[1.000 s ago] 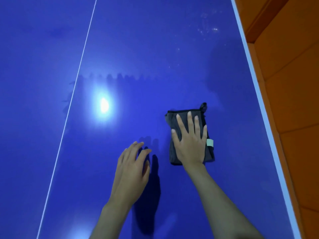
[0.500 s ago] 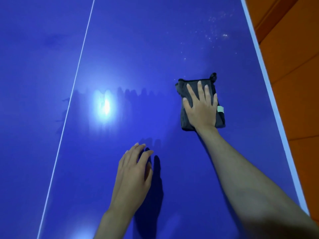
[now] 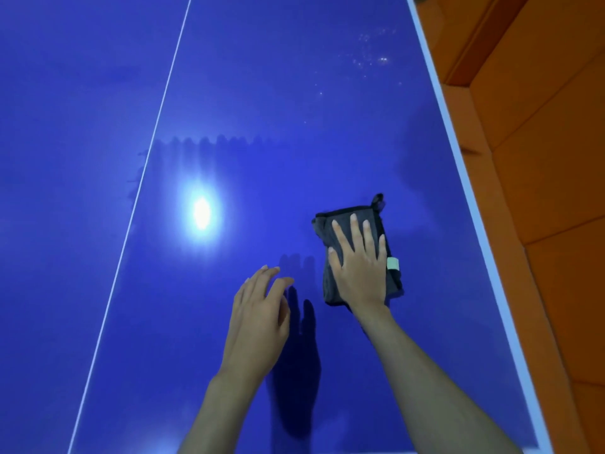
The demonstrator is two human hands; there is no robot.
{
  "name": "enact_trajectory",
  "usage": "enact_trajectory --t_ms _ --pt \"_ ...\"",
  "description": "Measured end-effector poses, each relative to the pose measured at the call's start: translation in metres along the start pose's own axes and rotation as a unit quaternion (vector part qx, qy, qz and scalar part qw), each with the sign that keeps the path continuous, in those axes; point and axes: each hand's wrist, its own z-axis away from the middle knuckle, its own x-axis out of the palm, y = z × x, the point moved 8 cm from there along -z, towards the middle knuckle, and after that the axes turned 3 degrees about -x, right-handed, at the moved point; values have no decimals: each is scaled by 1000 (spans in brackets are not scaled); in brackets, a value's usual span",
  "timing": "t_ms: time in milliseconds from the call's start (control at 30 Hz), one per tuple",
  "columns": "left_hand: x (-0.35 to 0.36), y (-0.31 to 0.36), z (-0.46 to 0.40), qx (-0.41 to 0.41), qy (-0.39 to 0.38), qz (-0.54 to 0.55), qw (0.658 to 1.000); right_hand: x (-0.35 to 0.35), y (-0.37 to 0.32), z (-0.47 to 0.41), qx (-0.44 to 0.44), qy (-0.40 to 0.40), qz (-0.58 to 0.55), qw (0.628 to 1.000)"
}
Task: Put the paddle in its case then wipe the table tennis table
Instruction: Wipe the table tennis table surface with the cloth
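Wiping step: right hand (image 3: 358, 273) presses flat-fingered on the folded grey cloth (image 3: 357, 253), left hand (image 3: 258, 316) hovers relaxed and empty, and next probably comes the far-right speckled patch (image 3: 370, 60).

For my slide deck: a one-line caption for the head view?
Right hand presses a grey cloth flat on the blue table; left hand rests beside it.

Under my right hand (image 3: 358, 273) lies a dark grey cloth (image 3: 340, 221) with black edging and a pale green tag (image 3: 393, 264), on a deep blue table (image 3: 278, 109) with a thin white line (image 3: 154, 126), a white edge (image 3: 458, 152), and orange floor (image 3: 540, 175) beside it.
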Motion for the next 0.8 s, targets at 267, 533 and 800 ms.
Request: enact_trajectory --t_ms 267,533,800 --pt "11 26 90 14 17 -31 999 -12 12 189 -21 -8 -3 1000" --pt "22 34 124 9 5 -40 999 -19 14 299 19 -26 -20 999" --pt "25 53 71 5 -3 -9 1000 -19 29 216 47 -6 -17 999"
